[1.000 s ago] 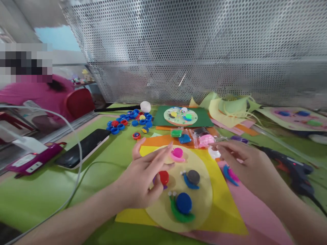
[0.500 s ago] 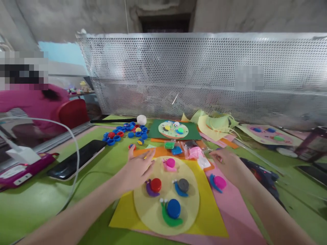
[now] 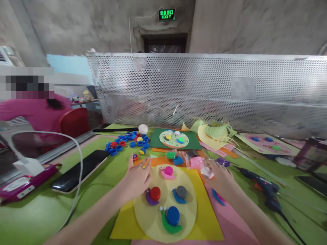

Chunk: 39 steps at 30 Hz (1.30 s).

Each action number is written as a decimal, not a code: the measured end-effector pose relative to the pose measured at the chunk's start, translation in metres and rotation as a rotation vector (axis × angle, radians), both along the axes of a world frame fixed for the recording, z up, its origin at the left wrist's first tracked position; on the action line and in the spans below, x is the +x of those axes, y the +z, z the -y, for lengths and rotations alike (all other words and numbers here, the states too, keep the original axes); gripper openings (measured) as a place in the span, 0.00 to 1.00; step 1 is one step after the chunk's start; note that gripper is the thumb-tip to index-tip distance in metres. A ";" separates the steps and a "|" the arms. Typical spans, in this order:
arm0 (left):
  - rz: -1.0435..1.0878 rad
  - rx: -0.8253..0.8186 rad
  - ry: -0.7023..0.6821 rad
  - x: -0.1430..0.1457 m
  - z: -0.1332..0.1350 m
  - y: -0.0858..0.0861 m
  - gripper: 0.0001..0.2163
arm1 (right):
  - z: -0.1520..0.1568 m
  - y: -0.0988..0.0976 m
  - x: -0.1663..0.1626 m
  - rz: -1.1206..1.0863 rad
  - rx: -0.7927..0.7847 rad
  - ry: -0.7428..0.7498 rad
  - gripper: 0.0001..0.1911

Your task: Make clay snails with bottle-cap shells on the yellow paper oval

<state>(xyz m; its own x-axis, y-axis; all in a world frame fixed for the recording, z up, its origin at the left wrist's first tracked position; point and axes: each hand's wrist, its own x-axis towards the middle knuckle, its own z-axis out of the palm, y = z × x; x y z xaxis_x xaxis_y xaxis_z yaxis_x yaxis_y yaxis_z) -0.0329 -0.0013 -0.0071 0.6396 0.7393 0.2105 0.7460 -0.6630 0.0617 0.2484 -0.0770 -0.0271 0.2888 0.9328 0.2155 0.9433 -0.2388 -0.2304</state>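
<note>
My left hand [image 3: 138, 177] rests with fingers spread at the upper left of a yellow sheet [image 3: 122, 224], near a red-and-blue bottle cap [image 3: 135, 157]. My right hand [image 3: 221, 177] reaches over the sheet's upper right, fingers extended, beside a white clay lump [image 3: 206, 172] and a pink clay packet [image 3: 196, 162]; its fingertips are partly hidden. Between my hands lies a cream paper oval [image 3: 163, 200] bearing several clay snails with cap shells: a pink snail [image 3: 168, 172], a purple-and-red snail [image 3: 153, 194], a blue-and-grey snail [image 3: 180, 194] and a green-and-blue snail [image 3: 171, 217]. Another blue-and-pink snail [image 3: 218, 197] is partly covered by my right hand.
A glue gun [image 3: 263, 185] lies right of my right arm, its cord trailing forward. Bottle caps [image 3: 119, 148] cluster at back left, near a phone [image 3: 80, 170] and a power strip [image 3: 28, 182]. A finished snail picture [image 3: 175, 139] and paper scraps [image 3: 214, 134] lie behind.
My right hand has moved left and down toward the white clay lump, uncovering a purple clay piece and more of the glue gun. The left hand stays spread; the camera has tilted up.
</note>
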 end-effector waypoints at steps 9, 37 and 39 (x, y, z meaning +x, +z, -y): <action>0.158 -0.039 0.133 -0.011 -0.018 0.006 0.22 | 0.009 0.003 -0.013 -0.099 0.048 0.145 0.23; 0.136 0.033 0.051 0.007 -0.060 -0.007 0.14 | -0.011 -0.014 0.042 0.016 0.058 0.127 0.15; 0.126 0.037 0.030 0.008 -0.056 -0.006 0.13 | -0.014 -0.012 0.048 0.057 0.046 0.131 0.13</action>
<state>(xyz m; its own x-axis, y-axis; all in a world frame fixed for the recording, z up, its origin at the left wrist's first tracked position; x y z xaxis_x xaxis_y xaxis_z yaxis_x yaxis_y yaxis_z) -0.0245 0.0545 -0.0128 0.5843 0.7476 0.3156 0.7533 -0.6444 0.1318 0.2966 -0.0626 -0.0386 0.1517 0.9504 0.2716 0.9775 -0.1035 -0.1839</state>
